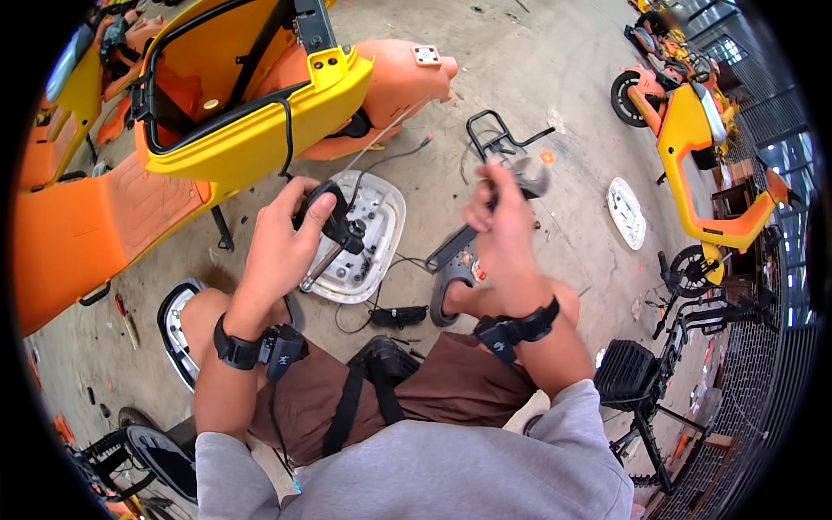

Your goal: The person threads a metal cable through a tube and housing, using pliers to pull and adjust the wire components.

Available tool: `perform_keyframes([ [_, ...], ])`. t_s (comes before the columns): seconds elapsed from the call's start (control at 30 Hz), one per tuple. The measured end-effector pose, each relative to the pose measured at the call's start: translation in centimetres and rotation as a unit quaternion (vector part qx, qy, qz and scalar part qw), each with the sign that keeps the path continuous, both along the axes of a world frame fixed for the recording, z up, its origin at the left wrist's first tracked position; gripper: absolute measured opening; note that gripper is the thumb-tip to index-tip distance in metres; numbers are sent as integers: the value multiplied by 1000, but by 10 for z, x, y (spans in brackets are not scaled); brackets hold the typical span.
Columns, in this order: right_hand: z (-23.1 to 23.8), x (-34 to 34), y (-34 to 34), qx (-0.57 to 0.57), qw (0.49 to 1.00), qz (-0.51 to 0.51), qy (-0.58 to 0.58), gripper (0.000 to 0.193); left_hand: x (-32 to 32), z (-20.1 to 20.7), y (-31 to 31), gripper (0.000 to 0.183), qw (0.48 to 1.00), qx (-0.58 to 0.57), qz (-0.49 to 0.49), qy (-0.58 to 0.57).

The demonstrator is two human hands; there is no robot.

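Head view: the left hand [286, 227] pinches a black stemmed part [334, 217] above a white tray [400, 217]; the right hand [504, 217] curls around an adjustable wrench [452, 249]. Held loose, wrench apart, the part looks unfinished.

The adjustable wrench [452, 247] is dark grey; the other held part [336, 217] black, its rod [321, 265] seemingly silver; the tray [396, 212] white; the scooter body [230, 143] yellow and orange; the shorts [468, 373] brown.
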State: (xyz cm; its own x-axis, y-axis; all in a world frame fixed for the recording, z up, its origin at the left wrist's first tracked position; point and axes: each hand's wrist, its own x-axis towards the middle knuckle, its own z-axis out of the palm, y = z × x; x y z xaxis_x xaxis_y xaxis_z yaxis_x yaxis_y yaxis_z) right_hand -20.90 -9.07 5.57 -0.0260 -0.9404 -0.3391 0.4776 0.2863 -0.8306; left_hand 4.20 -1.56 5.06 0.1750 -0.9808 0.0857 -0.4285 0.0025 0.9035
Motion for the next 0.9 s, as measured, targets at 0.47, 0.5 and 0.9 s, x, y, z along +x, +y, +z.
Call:
perform_keyframes([
  [0.47,-64,-307,57,45,804,-333,490,27,-8,17,23,24,990,-22,-53,-129],
  [0.5,-113,-330,84,113,770,-310,546,31,-10,14,23,24,987,-34,-58,-145],
  [0.9,-372,-282,263,278,659,232,660,42,-9,-6,18,25,986,42,-76,-145],
])
